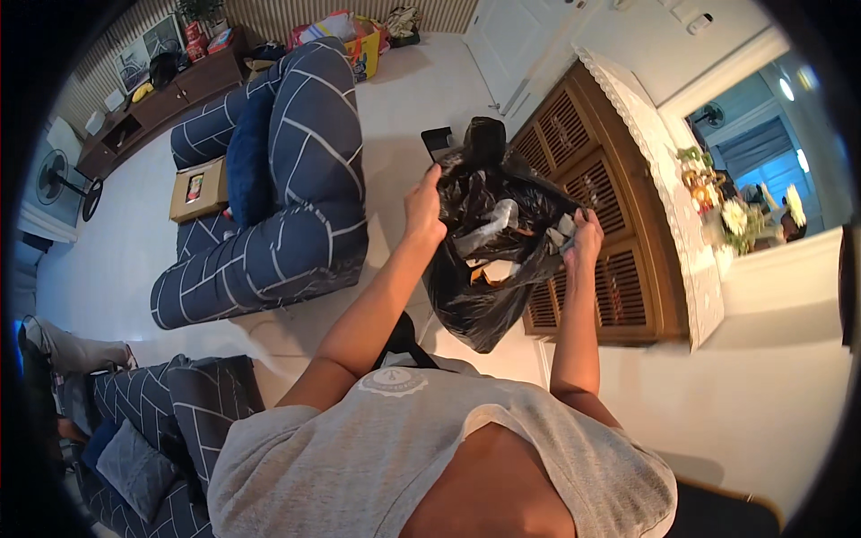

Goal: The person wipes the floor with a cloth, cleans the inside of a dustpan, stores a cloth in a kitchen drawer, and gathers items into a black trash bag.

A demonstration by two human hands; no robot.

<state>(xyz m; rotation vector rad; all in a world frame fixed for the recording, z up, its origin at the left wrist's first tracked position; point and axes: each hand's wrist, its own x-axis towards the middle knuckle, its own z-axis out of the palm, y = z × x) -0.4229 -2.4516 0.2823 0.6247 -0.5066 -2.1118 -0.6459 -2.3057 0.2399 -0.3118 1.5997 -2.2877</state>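
A black plastic garbage bag (pixel 471 302) hangs in front of me with its mouth spread wide. My left hand (pixel 425 205) grips the left side of its rim, and my right hand (pixel 584 239) grips the right side. Inside lie a crumpled clear plastic piece (pixel 490 228), a whitish item with orange-brown parts (pixel 496 270) and pale crumpled scraps (pixel 559 235) close to my right hand. Part of the bag bulges upward at the far side. The lower contents are hidden by the black plastic.
A louvered wooden cabinet (pixel 605 202) with a lace-edged cover stands close on the right. On the left is a sofa (pixel 316 161) in a dark patterned cover, holding a cardboard box (pixel 198 191). Another sofa (pixel 215 397) stands at lower left. A dark object (pixel 437 140) is beyond the bag.
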